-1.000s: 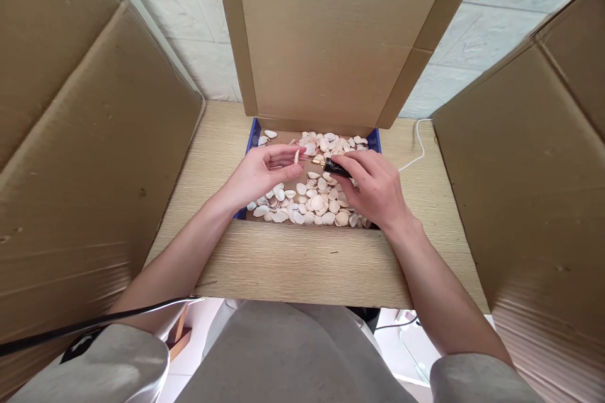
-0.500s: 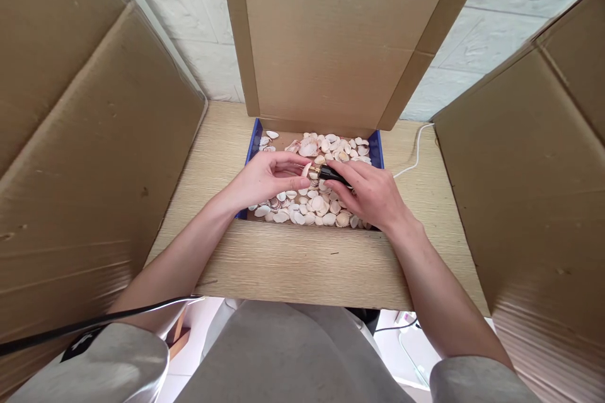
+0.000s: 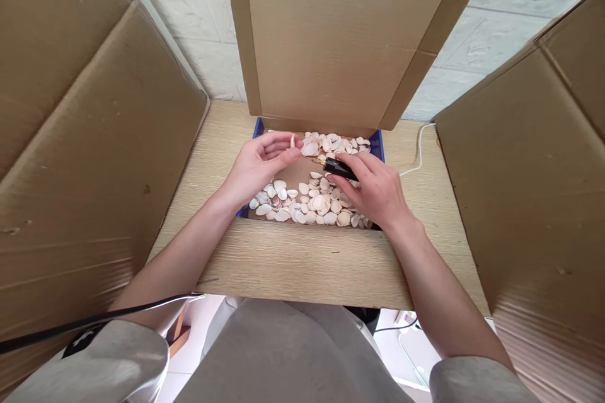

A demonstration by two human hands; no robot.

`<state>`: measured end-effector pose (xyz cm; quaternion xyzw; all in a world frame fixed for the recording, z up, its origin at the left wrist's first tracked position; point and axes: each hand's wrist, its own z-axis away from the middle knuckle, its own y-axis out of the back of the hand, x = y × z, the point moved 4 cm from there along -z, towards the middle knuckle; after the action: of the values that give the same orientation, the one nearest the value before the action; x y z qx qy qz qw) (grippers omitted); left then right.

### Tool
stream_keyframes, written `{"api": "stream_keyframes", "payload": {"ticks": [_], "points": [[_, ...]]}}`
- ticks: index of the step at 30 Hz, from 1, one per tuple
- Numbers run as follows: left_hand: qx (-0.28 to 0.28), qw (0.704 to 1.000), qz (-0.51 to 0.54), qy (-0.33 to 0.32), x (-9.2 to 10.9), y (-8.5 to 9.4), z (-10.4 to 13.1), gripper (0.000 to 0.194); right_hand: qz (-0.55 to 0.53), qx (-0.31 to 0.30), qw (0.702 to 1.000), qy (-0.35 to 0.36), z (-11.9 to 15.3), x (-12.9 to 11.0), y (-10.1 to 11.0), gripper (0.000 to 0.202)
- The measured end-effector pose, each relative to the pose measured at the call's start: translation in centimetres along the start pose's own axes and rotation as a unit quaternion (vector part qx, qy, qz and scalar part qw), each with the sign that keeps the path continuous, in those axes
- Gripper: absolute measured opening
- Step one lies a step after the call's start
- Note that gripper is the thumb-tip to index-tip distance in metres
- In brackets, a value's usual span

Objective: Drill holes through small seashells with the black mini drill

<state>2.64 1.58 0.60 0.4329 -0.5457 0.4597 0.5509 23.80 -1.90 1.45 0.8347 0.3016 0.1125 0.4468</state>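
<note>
Between the thumb and fingers of my left hand (image 3: 259,164) is a small pale shell (image 3: 292,141), held edge-on above the left part of the box. My right hand (image 3: 373,186) is closed around a black pen-like tool (image 3: 339,168), whose thin brass-coloured tip points left. A gap separates that tip from the held shell. Below both hands lies a shallow blue-sided box (image 3: 380,146) with a cardboard bottom. Loose white and pinkish shells (image 3: 318,203) fill its front part, and more shells (image 3: 333,141) lie along the back.
The box's cardboard lid (image 3: 331,38) stands raised at the back. Cardboard walls flank the wooden table (image 3: 293,264) left and right. A white cable (image 3: 420,148) lies right of the box. A black strap (image 3: 94,324) crosses the lower left.
My left hand has moved left and slightly up with the shell, away from the tool tip. My right hand has shifted slightly right, still holding the tool.
</note>
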Motion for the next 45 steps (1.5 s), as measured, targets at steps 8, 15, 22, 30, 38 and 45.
{"api": "stream_keyframes", "payload": {"ticks": [8, 15, 22, 30, 38, 45], "points": [[-0.055, 0.998, 0.005, 0.001, -0.29, -0.43, 0.23, 0.038, -0.016, 0.033, 0.999, 0.034, 0.12, 0.03, -0.12, 0.025], [-0.08, 0.996, 0.037, -0.033, -0.36, -0.34, 0.09, 0.033, -0.019, 0.008, 0.999, 0.027, 0.14, -0.07, -0.04, 0.028], [-0.078, 0.996, 0.022, -0.032, -0.43, -0.35, 0.24, 0.038, 0.01, -0.006, 1.0, 0.02, 0.37, -0.17, -0.09, 0.033], [-0.089, 0.996, -0.012, -0.015, -0.17, -0.57, 0.34, 0.032, 0.006, 0.041, 0.999, 0.006, 0.13, 0.16, 0.21, 0.021], [-0.086, 0.996, -0.014, 0.003, -0.09, -0.7, 0.43, 0.033, -0.032, 0.003, 0.999, 0.014, 0.57, -0.16, 0.02, 0.029], [-0.081, 0.997, -0.001, 0.01, -0.25, -0.76, 0.33, 0.038, -0.023, 0.036, 0.999, -0.007, 0.24, 0.29, 0.23, 0.024]]}}
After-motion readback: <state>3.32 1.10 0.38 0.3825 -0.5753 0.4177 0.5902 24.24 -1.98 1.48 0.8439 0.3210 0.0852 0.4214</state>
